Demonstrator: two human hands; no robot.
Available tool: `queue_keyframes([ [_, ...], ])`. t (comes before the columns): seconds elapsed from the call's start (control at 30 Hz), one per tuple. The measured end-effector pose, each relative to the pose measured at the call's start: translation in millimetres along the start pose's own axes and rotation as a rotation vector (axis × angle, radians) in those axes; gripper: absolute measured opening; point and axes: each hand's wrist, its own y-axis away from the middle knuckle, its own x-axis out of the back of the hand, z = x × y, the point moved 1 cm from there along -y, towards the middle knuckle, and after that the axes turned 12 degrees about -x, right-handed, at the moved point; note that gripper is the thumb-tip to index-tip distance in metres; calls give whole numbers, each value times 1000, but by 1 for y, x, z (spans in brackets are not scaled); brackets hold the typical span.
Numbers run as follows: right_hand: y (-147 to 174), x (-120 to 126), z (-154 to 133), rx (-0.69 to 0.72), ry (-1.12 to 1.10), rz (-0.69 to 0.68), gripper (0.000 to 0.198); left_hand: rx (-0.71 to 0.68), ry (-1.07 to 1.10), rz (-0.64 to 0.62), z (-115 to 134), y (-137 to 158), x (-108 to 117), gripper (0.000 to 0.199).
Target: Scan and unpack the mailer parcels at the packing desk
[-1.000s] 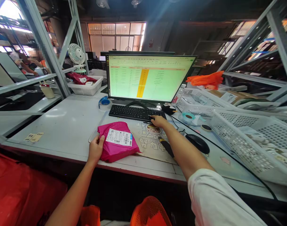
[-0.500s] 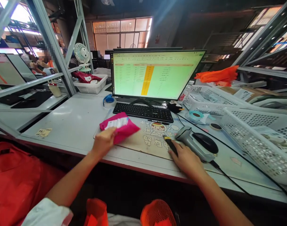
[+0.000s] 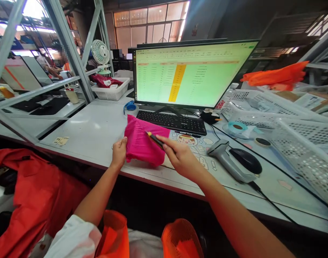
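Pink parcel is pinched by the left hand, right hand gripping a slanted cutter.

A bright magenta plastic mailer, soft, bulging and creased across its face, sits just in front of the keyboard. A slim black utility knife, yellow near its tip, slants over the mailer's face, pointing up-left; contact is unclear.

parcel before keyboard | monitor behind | scanner left of mouse
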Motion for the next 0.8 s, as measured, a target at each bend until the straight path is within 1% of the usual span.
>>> queue_keyframes([
  [0.07,21,-1,30,-55,100,-108,44,48,-110,25,-3,-3,16,53],
  [0.1,32,1,48,-94,170,-137,44,66,-173,16,-4,-3,23,52],
  [0.13,44,4,65,-142,248,-138,44,78,-228,-8,-4,-3,30,49],
  [0.23,66,16,107,-316,509,-19,49,87,-341,-92,2,5,42,32],
  [0.27,69,19,116,-362,596,16,50,56,-414,-108,7,8,42,25],
  [0.3,69,20,123,-394,674,33,50,-13,-501,-120,14,10,40,17],
  [0.33,68,21,129,-410,735,28,49,-122,-580,-146,21,11,35,13],
  [0.37,64,20,132,-413,773,17,48,-261,-636,-206,29,12,29,16],
  [0.4,58,19,134,-400,785,14,46,-407,-662,-303,36,11,21,23],
  [0.43,49,17,133,-375,772,29,44,-535,-656,-429,41,10,12,28],
  [0.47,39,14,130,-337,733,63,44,-623,-625,-562,45,9,2,31],
  [0.5,25,9,123,-287,674,105,43,-675,-598,-677,46,8,-6,31],
  [0.53,10,3,114,-230,598,139,43,-701,-587,-754,47,6,-14,28],
  [0.57,-6,-5,103,-173,518,152,42,-717,-588,-789,47,5,-20,23],
  [0.6,-23,-15,91,-122,446,136,42,-740,-595,-797,46,4,-25,18],
  [0.63,-40,-26,77,-86,396,90,43,-777,-603,-792,46,4,-28,16],
  [0.7,-70,-50,52,-62,380,-48,47,-902,-636,-759,48,8,-28,21],
  [0.73,-82,-62,42,-67,397,-121,50,-981,-654,-731,51,12,-24,24],
  [0.8,-97,-80,29,-88,439,-240,51,-1115,-661,-641,56,27,-10,31],
])
